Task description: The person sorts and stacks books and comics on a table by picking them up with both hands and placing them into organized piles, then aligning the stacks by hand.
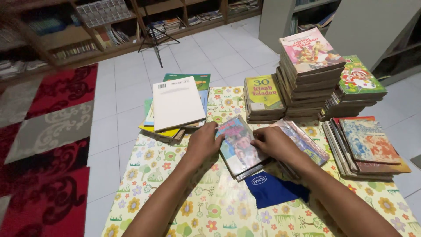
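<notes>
White tiled floor (219,48) fills the room, shelving (87,30) along the far wall, a red patterned rug (48,145) off to the left of the table. The table itself wears a yellow flowered cloth (175,202). At its far right, the tallest book stack (309,72); a white-covered pile (177,103) at its far left. Dead centre, a small stack of thin books (239,147): left hand (202,142) gripping its left edge, right hand (274,142) clamped on its right edge. A blue cloth (274,191) lies just nearer.
</notes>
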